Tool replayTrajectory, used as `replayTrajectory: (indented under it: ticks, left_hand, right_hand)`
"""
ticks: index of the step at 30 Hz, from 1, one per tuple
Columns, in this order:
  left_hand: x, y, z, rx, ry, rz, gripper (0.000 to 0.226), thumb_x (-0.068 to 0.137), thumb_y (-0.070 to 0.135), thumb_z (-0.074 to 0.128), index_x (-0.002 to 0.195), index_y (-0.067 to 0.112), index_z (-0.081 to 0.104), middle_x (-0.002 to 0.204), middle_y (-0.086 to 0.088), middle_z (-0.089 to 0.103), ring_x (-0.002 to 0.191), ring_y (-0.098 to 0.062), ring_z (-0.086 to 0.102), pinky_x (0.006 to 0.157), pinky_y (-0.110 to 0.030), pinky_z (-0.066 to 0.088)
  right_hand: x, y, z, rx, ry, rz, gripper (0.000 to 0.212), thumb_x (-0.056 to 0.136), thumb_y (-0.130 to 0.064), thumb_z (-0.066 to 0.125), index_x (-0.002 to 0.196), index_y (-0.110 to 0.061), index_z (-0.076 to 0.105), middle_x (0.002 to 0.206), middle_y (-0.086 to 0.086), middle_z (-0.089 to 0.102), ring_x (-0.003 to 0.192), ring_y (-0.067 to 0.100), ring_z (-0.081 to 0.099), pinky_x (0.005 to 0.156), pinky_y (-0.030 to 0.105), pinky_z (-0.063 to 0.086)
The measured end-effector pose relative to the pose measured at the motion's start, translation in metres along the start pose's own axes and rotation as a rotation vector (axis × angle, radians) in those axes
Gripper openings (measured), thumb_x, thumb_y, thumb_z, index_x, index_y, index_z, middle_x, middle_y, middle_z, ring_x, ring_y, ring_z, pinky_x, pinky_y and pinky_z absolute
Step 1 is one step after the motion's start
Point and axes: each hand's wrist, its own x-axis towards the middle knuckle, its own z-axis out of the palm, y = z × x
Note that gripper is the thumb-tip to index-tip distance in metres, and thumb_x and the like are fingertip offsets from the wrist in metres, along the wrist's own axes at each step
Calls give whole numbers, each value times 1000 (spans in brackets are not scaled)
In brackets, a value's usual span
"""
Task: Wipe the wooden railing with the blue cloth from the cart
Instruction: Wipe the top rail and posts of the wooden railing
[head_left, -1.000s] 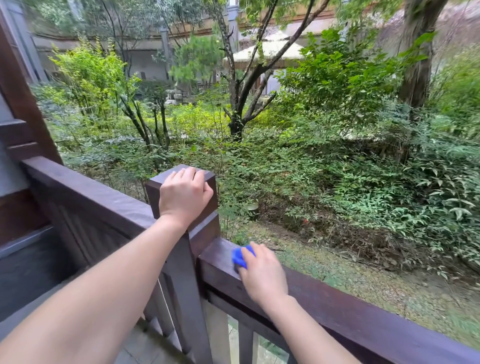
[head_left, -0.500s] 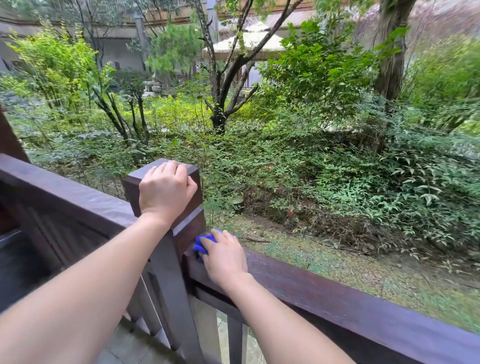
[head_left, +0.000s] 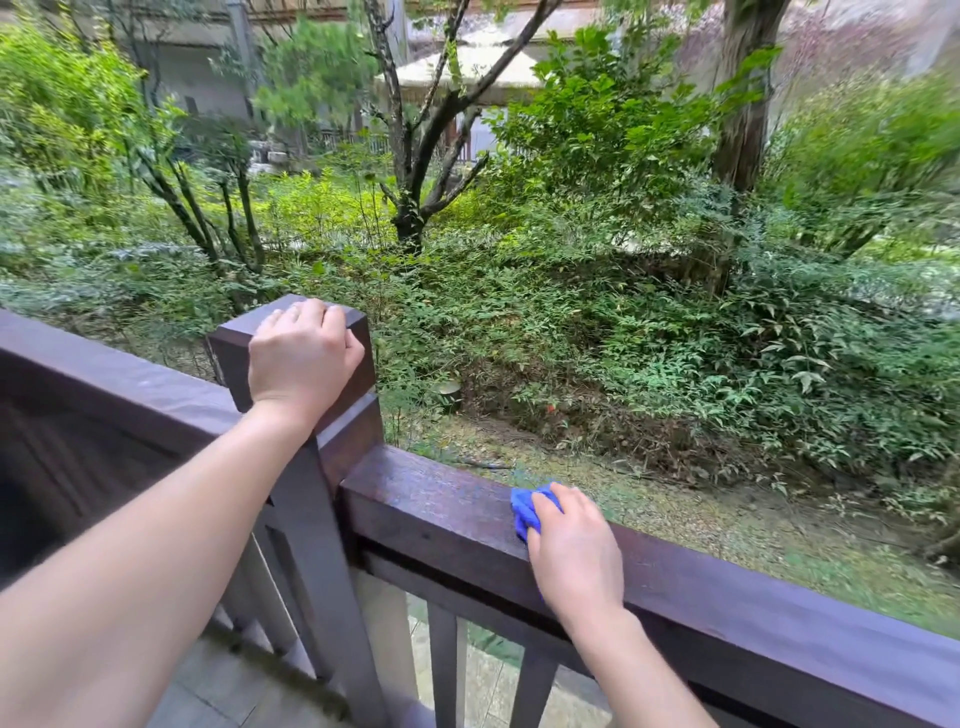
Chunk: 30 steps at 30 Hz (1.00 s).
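Dark brown wooden railing: right hand is clenching crumpled blue cloth on its top edge, left hand is gripping square post cap.

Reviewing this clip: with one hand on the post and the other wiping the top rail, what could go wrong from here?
1. The blue cloth is bunched small under the right hand at the rail's outer edge; it could slip out and drop into the garden below.
2. The rail top looks wet and glossy, so the wiping hand might slide.
3. The left hand covers the post cap, so that patch may get missed.
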Motion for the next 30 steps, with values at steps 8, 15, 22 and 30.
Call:
replayTrajectory:
  ticks: [8, 15, 22, 30]
  left_hand:
    - [2, -4, -3, -72, -18, 14, 12, 82, 18, 53, 76, 12, 62, 76, -9, 65, 71, -32, 64, 63, -34, 48]
    - [-2, -7, -2, -174, -86, 58, 21, 89, 16, 46, 87, 11, 66, 92, -10, 72, 90, -32, 69, 80, -40, 53]
    - [-7, -7, 3, -265, 18, 69, 20, 88, 9, 51, 87, 9, 71, 95, -11, 75, 96, -32, 72, 81, -41, 55]
    - [-5, -10, -5, -288, -93, 55, 25, 91, 8, 46, 91, 6, 71, 102, -16, 74, 99, -35, 70, 83, -43, 52]
  right_hand:
    - [44, -101, 32, 80, -64, -79, 32, 86, -27, 53, 116, -18, 58, 137, 13, 48, 123, 31, 40, 107, 39, 30]
    - [28, -79, 22, 61, -64, -145, 33, 78, -27, 63, 109, -17, 64, 128, 4, 58, 122, 25, 49, 104, 32, 37]
    - [-15, -14, -11, -12, 33, 111, 31, 74, -23, 72, 104, -18, 68, 119, 3, 64, 107, 25, 58, 89, 31, 48]
    - [-25, 0, -23, -66, 10, 242, 32, 79, -26, 67, 110, -19, 66, 125, 2, 61, 111, 26, 54, 92, 32, 44]
